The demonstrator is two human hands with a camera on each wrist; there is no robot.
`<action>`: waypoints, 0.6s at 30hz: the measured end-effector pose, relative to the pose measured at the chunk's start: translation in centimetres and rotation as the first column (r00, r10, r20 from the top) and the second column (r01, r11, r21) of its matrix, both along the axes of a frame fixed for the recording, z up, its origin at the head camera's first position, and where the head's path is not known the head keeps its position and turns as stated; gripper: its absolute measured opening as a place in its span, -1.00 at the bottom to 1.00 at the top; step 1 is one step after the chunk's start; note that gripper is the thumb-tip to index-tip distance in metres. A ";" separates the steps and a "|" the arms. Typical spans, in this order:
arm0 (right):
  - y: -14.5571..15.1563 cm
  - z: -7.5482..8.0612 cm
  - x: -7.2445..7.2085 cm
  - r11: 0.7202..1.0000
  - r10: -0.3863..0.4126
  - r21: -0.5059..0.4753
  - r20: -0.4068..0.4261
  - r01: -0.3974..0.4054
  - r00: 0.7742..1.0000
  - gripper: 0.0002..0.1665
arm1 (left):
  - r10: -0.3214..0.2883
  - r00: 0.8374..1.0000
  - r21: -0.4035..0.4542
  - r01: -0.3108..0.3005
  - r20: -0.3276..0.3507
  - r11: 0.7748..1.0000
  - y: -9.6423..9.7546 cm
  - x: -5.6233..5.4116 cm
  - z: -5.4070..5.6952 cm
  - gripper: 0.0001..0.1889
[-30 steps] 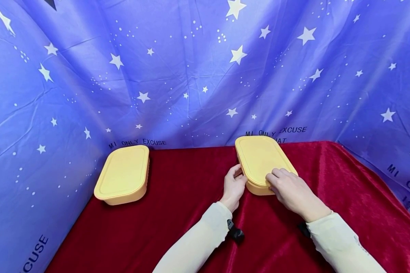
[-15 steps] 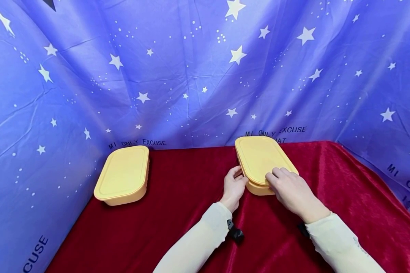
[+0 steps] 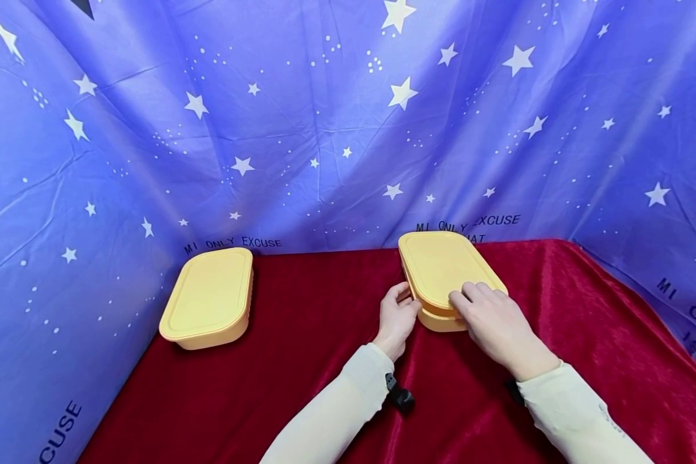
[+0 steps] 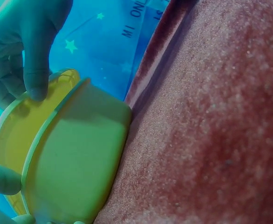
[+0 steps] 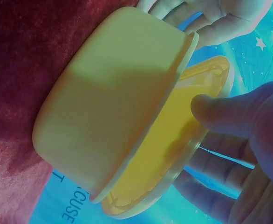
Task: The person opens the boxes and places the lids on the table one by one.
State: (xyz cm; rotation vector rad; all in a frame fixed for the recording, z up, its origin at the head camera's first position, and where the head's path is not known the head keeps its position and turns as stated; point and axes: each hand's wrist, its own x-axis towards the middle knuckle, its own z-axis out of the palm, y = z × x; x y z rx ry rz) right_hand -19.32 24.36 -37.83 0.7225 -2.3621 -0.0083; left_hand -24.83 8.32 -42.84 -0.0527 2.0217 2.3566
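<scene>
A yellow rectangular food container (image 3: 441, 322) stands on the red cloth at the right. Its yellow lid (image 3: 451, 264) tilts up at the near end, leaving a gap above the container's rim that shows in both wrist views. My right hand (image 3: 495, 328) pinches the lid's near edge, thumb (image 5: 215, 109) on the underside and fingers on top. At the near left corner, my left hand (image 3: 396, 320) holds the container, its thumb (image 4: 3, 178) by the rim. What lies inside the container is hidden.
Another yellow container (image 3: 211, 296) with its lid on sits at the left of the red velvet cloth (image 3: 301, 322). A blue star-printed curtain (image 3: 325, 129) closes off the back and both sides.
The lid's near edge has risen, and the gap over the container has widened. My right hand has moved up slightly with it. The left hand keeps its place.
</scene>
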 end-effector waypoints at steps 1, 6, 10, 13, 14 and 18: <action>0.0 0.0 0.0 1.000 -0.002 0.002 -0.007 0.002 1.000 -0.68 | -0.002 1.000 0.000 0.002 -0.003 1.000 0.0 0.0 0.0 -0.49; 0.0 0.1 0.0 1.000 -0.006 0.016 -0.034 0.006 0.999 -0.62 | -0.005 1.000 0.001 0.005 -0.009 1.000 0.0 0.0 -0.2 -0.51; 0.1 0.2 0.0 1.000 -0.002 0.023 -0.046 0.003 0.999 -0.62 | -0.002 1.000 0.001 0.002 -0.011 1.000 0.0 0.0 -0.1 -0.52; 0.1 0.2 0.0 1.000 -0.001 0.025 -0.049 0.002 0.999 -0.63 | 0.001 1.000 0.000 -0.001 -0.012 1.000 0.0 0.0 -0.2 -0.51; 0.1 0.3 0.0 1.000 0.000 0.024 -0.050 0.001 0.999 -0.63 | 0.002 1.000 -0.001 -0.002 -0.010 1.000 0.0 0.0 -0.2 -0.52; 0.1 0.4 0.1 1.000 0.003 0.022 -0.054 -0.002 0.999 -0.65 | 0.004 1.000 0.000 -0.004 -0.005 1.000 0.0 0.0 -0.2 -0.52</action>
